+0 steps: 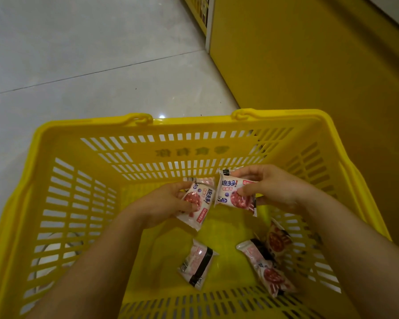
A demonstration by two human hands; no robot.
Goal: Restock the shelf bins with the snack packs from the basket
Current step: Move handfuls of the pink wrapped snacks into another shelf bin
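Yellow plastic basket (194, 122) on grey tiled floor (78, 65), its right side just beside a yellow shelf panel (309, 65). Shelf front (202, 12) at top edge, goods there too small to read. Basket walls slotted; far wall carries embossed characters (191, 151), upside down to camera, not legible. Both forearms enter over the near wall and hide part of the basket bottom. Left hand (164, 203): thumb and fingers curled round a snack pack (197, 203), tilted, held clear of the bottom. A second wrapper edge (203, 180) shows behind it; cannot tell if gripped too. Right hand (272, 187): thumb and fingers pinch another pack (228, 194), front to camera. Blue print reads "趣多多!", smaller characters beneath, cookie picture below, red tag at top right partly covered by fingers. Loose on the basket bottom: centre pack (197, 264), black band across it; right-wall pack (278, 238); near-right pack (266, 270), the last two touching.
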